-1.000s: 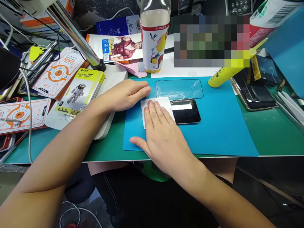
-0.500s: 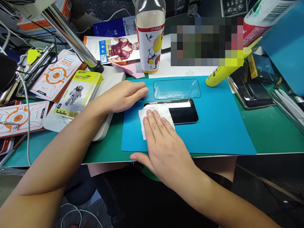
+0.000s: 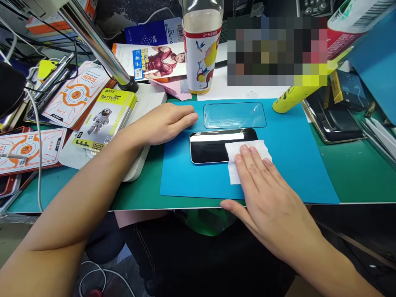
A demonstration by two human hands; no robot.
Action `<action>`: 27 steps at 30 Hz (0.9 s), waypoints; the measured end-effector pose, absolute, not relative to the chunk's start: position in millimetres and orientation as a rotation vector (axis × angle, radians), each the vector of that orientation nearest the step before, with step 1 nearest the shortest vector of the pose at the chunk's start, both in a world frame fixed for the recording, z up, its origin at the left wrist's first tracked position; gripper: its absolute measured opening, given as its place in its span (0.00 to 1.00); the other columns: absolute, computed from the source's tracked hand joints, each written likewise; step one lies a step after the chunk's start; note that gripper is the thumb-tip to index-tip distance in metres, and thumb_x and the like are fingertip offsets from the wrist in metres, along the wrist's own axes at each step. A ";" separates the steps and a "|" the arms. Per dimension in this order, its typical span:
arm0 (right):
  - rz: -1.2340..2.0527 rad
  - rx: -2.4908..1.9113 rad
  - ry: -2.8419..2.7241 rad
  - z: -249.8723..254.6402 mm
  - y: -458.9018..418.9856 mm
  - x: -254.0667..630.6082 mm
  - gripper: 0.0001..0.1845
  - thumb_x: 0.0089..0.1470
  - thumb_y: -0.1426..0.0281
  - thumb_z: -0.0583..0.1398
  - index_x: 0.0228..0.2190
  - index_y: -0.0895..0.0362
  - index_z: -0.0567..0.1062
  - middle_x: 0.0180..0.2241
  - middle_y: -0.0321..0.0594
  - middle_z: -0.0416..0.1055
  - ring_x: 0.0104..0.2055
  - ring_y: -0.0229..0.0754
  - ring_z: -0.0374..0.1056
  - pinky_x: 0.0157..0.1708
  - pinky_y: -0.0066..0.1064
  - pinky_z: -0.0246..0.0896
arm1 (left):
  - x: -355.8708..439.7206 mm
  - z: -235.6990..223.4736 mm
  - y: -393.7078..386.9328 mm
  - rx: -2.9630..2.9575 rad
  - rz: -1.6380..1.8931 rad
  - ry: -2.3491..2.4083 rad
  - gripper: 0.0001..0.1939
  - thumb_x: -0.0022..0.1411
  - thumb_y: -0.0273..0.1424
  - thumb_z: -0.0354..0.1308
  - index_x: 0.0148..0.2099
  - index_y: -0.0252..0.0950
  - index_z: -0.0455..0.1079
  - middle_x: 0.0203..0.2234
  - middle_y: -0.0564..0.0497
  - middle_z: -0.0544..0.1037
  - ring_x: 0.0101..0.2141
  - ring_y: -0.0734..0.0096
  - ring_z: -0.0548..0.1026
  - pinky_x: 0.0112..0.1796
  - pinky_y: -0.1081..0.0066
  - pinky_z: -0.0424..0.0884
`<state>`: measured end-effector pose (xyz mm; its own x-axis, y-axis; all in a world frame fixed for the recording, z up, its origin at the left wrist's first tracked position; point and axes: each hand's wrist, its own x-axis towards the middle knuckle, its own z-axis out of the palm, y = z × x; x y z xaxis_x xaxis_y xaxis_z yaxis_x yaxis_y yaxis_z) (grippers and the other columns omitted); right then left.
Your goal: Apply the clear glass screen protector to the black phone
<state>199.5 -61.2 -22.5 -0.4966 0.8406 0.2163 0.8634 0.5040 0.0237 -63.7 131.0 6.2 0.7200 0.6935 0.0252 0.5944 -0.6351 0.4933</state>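
A black smartphone (image 3: 208,147) lies face up on the blue mat (image 3: 198,181). My right hand (image 3: 266,185) is open, its fingers stretched flat on a white wipe (image 3: 233,171) over the phone's right end. The wipe hides that end and overhangs onto the mat. Behind the phone lies a clear screen protector (image 3: 235,115) with a dark border. My left hand (image 3: 170,121) rests at the mat's upper left edge, left of the protector. Its fingers are curled together, with nothing seen in them.
A drink bottle (image 3: 202,53) stands behind the mat. On the left are a yellow battery box (image 3: 107,117), orange-white boxes (image 3: 76,95) and a chrome lamp pole (image 3: 93,41). A yellow tube (image 3: 286,99) and a dark phone (image 3: 334,123) lie on the right. Part of the background is pixelated.
My right hand has slid the wipe rightward across the phone, from its left end to its right end, baring the left part of the screen. My left hand stays in place.
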 end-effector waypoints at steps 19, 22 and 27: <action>-0.210 -1.545 -2.556 -17.9 -51.0 172.1 0.52 0.72 0.45 0.49 0.68 0.86 0.61 0.72 0.80 0.56 0.74 0.75 0.58 0.70 0.63 0.62 | -62.4 6.4 131.5 2.509 0.300 0.986 0.23 0.78 0.48 0.45 0.35 0.40 0.68 0.27 0.52 0.74 0.29 0.64 0.72 0.33 0.65 0.63; -0.083 -1.501 -2.574 -17.0 -50.2 150.9 0.56 0.69 0.41 0.52 0.69 0.83 0.61 0.73 0.76 0.54 0.76 0.70 0.56 0.72 0.57 0.60 | -62.2 5.6 131.6 2.503 0.302 0.982 0.22 0.78 0.48 0.45 0.35 0.40 0.67 0.27 0.52 0.74 0.28 0.65 0.71 0.33 0.65 0.63; 0.069 -1.421 -2.575 -18.0 -39.9 116.9 0.61 0.65 0.38 0.54 0.71 0.83 0.58 0.74 0.74 0.50 0.78 0.67 0.52 0.75 0.52 0.55 | -61.6 5.8 130.6 2.480 0.319 0.981 0.21 0.77 0.47 0.45 0.34 0.41 0.65 0.26 0.53 0.72 0.27 0.65 0.68 0.33 0.64 0.61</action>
<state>116.9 -39.9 -18.0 -0.5180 0.8418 0.1517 0.8325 0.5369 -0.1367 -61.6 130.6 5.8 0.7201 0.6922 0.0476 0.5874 -0.6447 0.4891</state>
